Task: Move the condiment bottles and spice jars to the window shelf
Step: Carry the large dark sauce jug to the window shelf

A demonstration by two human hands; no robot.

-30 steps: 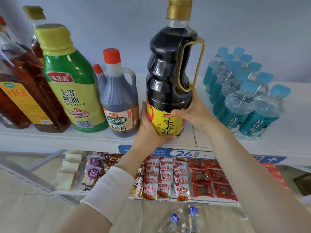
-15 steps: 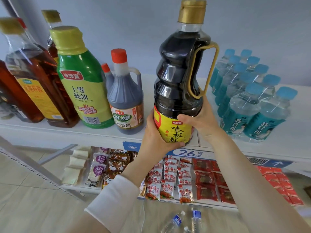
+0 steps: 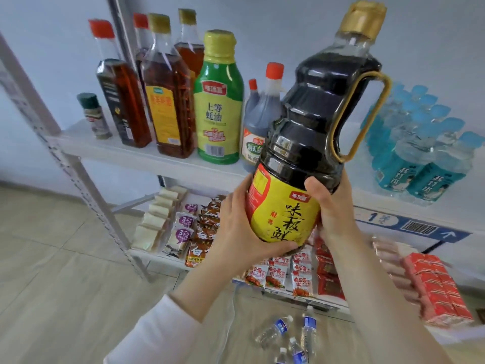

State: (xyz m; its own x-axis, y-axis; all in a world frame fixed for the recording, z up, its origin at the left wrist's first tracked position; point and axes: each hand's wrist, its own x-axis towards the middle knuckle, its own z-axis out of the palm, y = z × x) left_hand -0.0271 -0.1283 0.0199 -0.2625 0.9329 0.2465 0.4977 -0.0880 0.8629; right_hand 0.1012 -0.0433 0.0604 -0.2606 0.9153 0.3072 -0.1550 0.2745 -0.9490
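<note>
A large dark soy sauce bottle (image 3: 315, 132) with a gold cap, gold handle and yellow label is lifted clear of the white shelf (image 3: 136, 151), tilted to the right. My left hand (image 3: 236, 227) cups its base and left side. My right hand (image 3: 330, 206) grips its right side below the handle. On the shelf stand a green oyster sauce bottle (image 3: 220, 101), a red-capped vinegar jug (image 3: 259, 119), amber oil bottles (image 3: 170, 101), a dark-labelled bottle (image 3: 120, 101) and a small spice jar (image 3: 94, 116).
A shrink-wrapped pack of blue water bottles (image 3: 420, 148) fills the shelf's right. The lower shelf holds snack packets (image 3: 278, 274) and red boxes (image 3: 435, 282). Small water bottles (image 3: 291, 334) lie on the floor. A grey metal upright (image 3: 65, 158) slants down the left.
The soy sauce bottle has come off the shelf toward me and tilted right, both hands still on it. The view has swung left, showing more bottles and the spice jar.
</note>
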